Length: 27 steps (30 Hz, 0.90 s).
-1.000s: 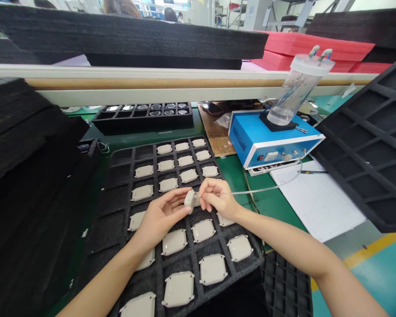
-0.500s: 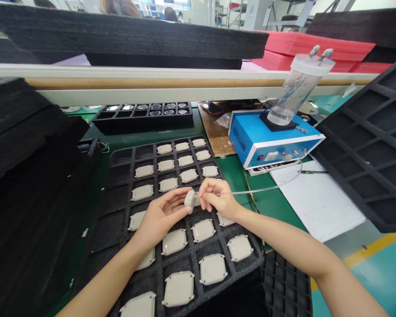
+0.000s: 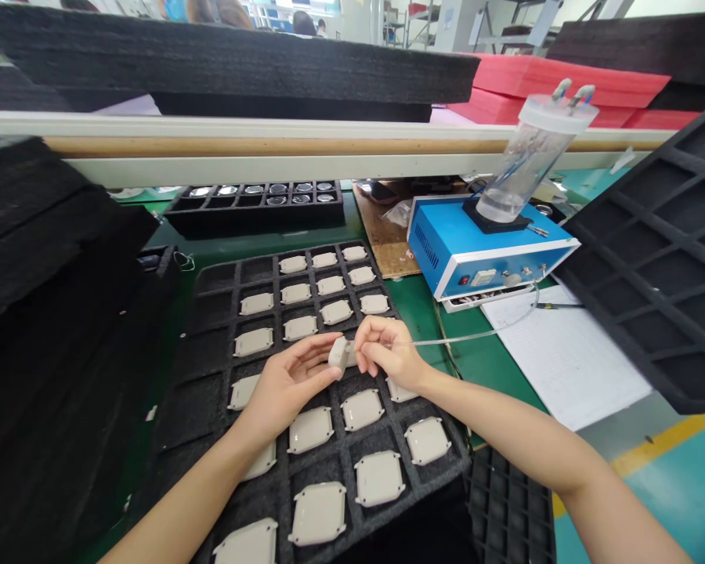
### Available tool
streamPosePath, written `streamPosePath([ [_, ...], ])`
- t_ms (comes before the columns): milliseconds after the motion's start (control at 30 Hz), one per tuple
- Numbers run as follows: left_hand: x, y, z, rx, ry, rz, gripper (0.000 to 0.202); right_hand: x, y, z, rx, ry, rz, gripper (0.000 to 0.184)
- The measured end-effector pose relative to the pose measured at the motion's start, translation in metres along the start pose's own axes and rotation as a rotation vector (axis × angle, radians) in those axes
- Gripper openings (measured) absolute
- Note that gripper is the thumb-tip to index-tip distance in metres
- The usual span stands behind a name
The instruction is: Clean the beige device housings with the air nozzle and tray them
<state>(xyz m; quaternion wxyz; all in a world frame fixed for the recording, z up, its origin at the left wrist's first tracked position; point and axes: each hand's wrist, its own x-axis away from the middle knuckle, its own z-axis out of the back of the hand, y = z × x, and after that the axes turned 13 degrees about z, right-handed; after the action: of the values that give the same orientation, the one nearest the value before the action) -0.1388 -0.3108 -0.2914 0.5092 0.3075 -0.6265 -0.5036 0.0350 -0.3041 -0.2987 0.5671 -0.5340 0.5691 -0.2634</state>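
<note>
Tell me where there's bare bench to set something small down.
Bare green bench shows between the case tray and the blue machine, and between the case tray and rear tray. The left side is crowded with stacked black foam.

Big red blocks (image 3: pixel 564 77) sit on the white shelf (image 3: pixel 270 171), beside long black slabs (image 3: pixel 229 63). Below, a black box (image 3: pixel 258 222) holds shiny round things (image 3: pixel 227 191). White paper (image 3: pixel 569 368) lies at the right. A tall black pile (image 3: pixel 47 298) stands at the left.
</note>
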Motion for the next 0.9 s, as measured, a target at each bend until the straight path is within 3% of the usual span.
streamPosePath([
  [900, 0.0002, 0.0017, -0.0006, 0.032, -0.008, 0.013, 0.046, 0.0005, 0.001, 0.0006, 0.0, -0.01, 0.018, 0.005],
])
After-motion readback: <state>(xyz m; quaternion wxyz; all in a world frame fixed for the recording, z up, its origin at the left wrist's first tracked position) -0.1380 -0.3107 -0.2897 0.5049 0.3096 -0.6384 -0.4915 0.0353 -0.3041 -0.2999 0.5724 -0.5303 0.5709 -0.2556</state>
